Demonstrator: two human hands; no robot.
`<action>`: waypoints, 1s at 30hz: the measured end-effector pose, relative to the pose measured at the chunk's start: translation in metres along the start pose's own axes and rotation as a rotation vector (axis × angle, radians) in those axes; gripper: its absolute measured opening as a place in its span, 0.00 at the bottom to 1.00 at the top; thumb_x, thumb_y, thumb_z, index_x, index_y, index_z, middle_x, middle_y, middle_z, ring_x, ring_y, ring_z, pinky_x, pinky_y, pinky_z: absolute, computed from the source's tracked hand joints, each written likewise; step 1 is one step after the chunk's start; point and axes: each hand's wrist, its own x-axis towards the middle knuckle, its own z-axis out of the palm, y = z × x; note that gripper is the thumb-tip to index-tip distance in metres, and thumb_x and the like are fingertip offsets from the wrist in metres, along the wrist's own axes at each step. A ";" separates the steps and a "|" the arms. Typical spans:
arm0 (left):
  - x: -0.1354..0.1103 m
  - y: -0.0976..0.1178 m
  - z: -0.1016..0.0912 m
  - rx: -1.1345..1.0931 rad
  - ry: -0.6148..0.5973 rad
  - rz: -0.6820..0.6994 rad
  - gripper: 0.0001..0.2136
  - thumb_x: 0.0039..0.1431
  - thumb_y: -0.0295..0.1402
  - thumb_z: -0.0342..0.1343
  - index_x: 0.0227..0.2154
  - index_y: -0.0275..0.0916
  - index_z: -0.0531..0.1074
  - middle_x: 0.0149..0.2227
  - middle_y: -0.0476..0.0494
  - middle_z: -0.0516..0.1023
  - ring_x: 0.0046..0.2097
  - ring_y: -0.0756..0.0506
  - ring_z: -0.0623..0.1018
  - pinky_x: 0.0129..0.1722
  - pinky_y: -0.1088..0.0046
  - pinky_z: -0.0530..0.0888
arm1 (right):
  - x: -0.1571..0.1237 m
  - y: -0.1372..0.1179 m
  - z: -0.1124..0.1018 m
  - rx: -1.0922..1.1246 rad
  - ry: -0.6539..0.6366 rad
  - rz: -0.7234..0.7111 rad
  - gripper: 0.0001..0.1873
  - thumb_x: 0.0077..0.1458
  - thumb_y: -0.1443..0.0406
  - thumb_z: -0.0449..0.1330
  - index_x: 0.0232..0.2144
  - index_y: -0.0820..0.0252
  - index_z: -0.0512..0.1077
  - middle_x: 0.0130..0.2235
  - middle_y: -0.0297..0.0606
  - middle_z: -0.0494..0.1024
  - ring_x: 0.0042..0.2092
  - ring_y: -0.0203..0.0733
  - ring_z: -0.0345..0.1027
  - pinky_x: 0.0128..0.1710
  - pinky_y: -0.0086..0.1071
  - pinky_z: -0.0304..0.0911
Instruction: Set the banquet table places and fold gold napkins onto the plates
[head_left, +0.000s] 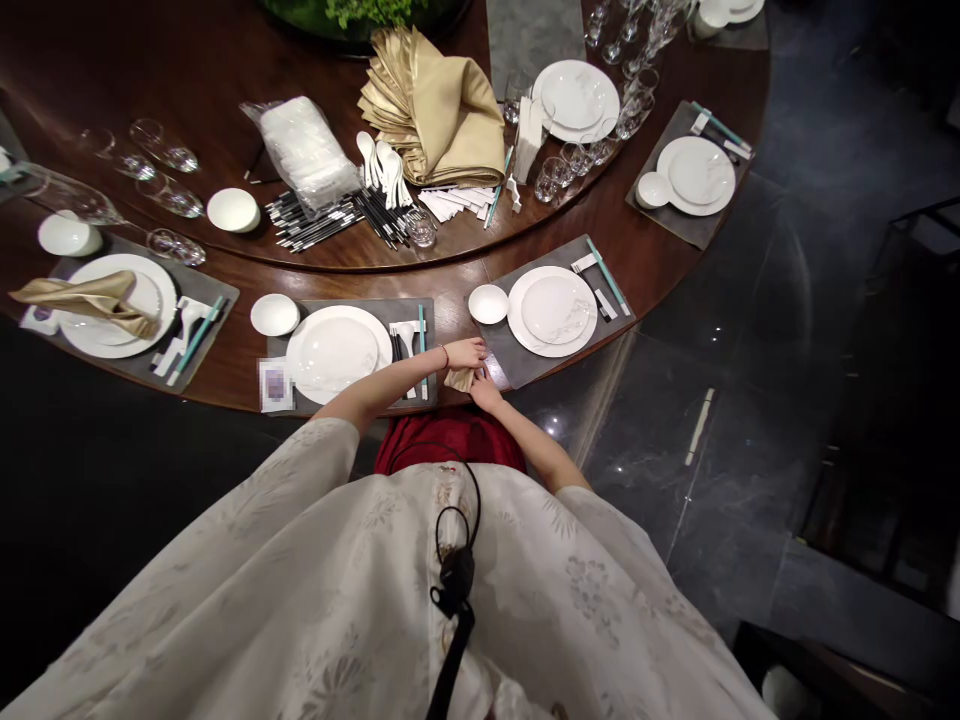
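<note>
At the table's edge, between two place settings, my left hand [466,352] and my right hand [487,392] are close together. Both have their fingers closed on a gold cloth napkin [458,380], folded small and partly hidden by the hands. Left of them lies a grey placemat [341,311] with stacked white plates [339,347], a white spoon and chopsticks. To their right, another grey placemat [517,372] carries stacked white plates [556,310] and a small white bowl [488,304].
A pile of gold napkins [457,120], white spoons [390,170], black-and-silver chopsticks [311,228] and a plastic-wrapped white pack [304,150] lie on the raised turntable. Glasses [637,100] stand at the far right. A gold napkin [90,300] rests on the left setting's plates.
</note>
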 end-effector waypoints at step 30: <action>-0.135 0.082 0.056 -0.712 1.730 -0.247 0.16 0.58 0.40 0.59 0.48 0.42 0.70 0.60 0.37 0.67 0.66 0.39 0.64 0.64 0.59 0.65 | 0.096 -0.134 -0.030 1.487 -0.039 0.504 0.10 0.58 0.63 0.57 0.40 0.59 0.75 0.39 0.39 0.83 0.51 0.45 0.75 0.55 0.44 0.71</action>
